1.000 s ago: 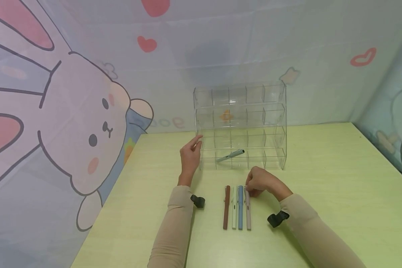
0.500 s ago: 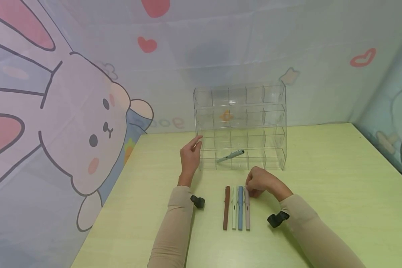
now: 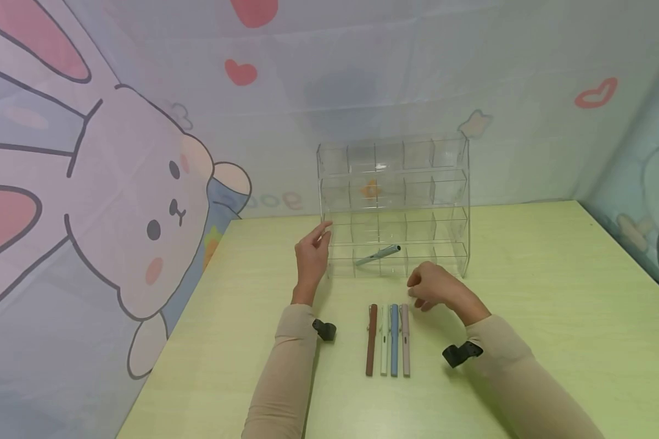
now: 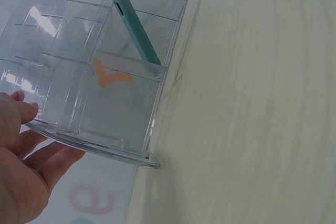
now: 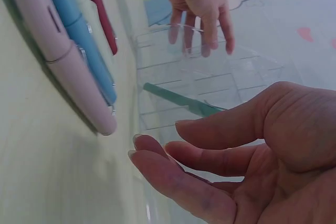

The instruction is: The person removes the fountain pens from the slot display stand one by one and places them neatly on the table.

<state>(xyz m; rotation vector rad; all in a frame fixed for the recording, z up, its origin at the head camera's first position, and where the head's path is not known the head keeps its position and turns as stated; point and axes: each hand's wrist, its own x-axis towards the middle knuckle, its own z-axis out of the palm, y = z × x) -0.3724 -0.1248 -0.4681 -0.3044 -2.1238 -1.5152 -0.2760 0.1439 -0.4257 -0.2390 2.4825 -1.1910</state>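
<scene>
A clear plastic rack (image 3: 393,228) with stepped rows of compartments stands at the back of the table. My left hand (image 3: 312,256) holds its left side wall, thumb on one face and fingers on the other in the left wrist view. A green pen (image 4: 131,22) leans slantwise in the rack's lowest row. In front lie a dark red pen (image 3: 371,341), a pale green pen (image 3: 384,344), a blue pen (image 3: 394,341) and a pink pen (image 3: 406,344), side by side. My right hand (image 3: 436,286) hovers just beyond the pink pen, fingers loosely bent, holding nothing.
The pale yellow-green table (image 3: 549,292) extends to both sides of the rack. Behind it hangs a printed cloth (image 3: 285,122) with a rabbit and hearts. A small black camera sits on each wrist.
My right hand has left the top end of the pink pen and moved slightly up and away. The pink pen shifted a little left, nearer the blue one. My left hand stays put.
</scene>
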